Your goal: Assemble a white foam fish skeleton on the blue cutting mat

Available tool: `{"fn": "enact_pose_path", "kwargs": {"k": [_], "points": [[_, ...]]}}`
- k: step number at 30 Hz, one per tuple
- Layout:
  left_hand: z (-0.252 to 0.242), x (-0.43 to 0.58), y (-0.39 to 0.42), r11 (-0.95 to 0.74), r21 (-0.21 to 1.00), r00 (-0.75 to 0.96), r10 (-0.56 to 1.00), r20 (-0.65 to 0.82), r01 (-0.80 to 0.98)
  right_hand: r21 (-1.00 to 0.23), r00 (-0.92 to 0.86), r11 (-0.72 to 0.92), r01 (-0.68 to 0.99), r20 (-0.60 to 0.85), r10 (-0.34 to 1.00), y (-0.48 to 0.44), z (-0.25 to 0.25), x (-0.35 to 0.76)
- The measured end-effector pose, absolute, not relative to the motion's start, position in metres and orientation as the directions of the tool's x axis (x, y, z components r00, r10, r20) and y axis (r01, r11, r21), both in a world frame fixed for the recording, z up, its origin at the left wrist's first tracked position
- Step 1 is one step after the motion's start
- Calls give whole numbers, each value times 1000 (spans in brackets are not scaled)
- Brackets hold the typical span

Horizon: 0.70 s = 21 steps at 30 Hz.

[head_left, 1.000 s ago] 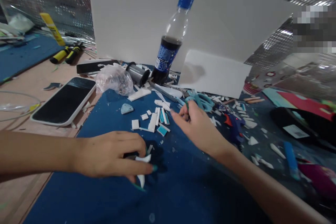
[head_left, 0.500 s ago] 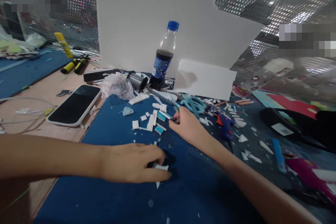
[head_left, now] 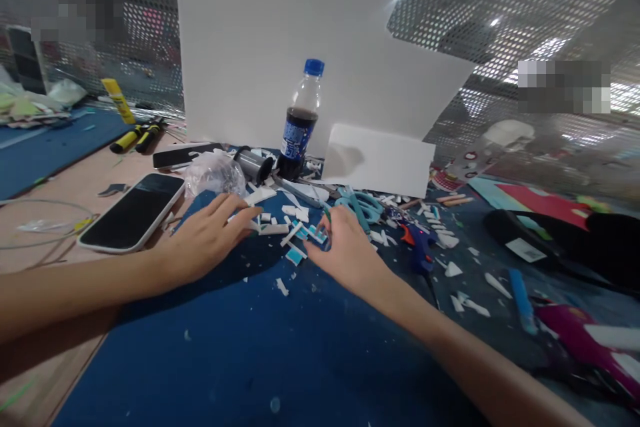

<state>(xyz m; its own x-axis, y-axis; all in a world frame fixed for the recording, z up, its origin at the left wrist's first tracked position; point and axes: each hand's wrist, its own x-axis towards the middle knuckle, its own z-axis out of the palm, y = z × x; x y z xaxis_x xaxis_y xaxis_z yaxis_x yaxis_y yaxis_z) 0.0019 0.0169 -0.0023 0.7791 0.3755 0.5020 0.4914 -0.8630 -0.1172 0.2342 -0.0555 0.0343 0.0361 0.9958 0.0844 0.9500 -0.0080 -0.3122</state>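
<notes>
Holds both hands low above the far part of a blue mat, spread over a pale desk, presumably to keep fingertips level with such small, flat bits. Has the left hand palm down at the left end of a cluster of white scraps, with fingers loosely stretched and thumb tip beside a pale sliver; cannot tell whether pinching or merely brushing it. Has the right hand at the right end of the same cluster, with fingers curled inward at some blue-faced pieces; too hidden behind the knuckles to tell whether gripping anything or just touching.

Frames most of that cluster between the two hands, with strips and squares lying loose, some crossing or overlapping. Has blue-handled scissors just beyond the right hand, likely laid there for easy reach, and a glue gun to the right, perhaps for the same reason. Has a bottle standing farther off, before a tall white board; may serve as a prop, though cannot tell whether touching. Has a phone flat on the desk at left, beyond the left forearm, maybe to stay apart from the scraps.
</notes>
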Motion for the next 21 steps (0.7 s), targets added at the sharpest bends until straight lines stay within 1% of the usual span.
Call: {"fn": "enact_pose_path", "kwargs": {"k": [2,4,5,12,18,21], "points": [[-3,13,9,-861,-87,739,375,559,502,-322,-14,40,946,85,996,-57,32,230],[-5,28,1,-865,-108,759,362,541,490,-325,-43,69,943,85,995,-57,28,226],[-7,35,-1,-858,-109,767,383,515,502,-326,-45,70,943,83,996,-58,26,225],[-21,66,16,-800,-80,728,494,475,595,-343,-15,27,939,37,999,-60,21,225],[-22,57,32,-791,-73,719,509,473,608,-382,-5,3,924,-4,1000,-58,25,229],[-19,56,39,-790,-41,697,515,498,612,-412,-7,-6,911,-30,1000,-56,27,231]]}}
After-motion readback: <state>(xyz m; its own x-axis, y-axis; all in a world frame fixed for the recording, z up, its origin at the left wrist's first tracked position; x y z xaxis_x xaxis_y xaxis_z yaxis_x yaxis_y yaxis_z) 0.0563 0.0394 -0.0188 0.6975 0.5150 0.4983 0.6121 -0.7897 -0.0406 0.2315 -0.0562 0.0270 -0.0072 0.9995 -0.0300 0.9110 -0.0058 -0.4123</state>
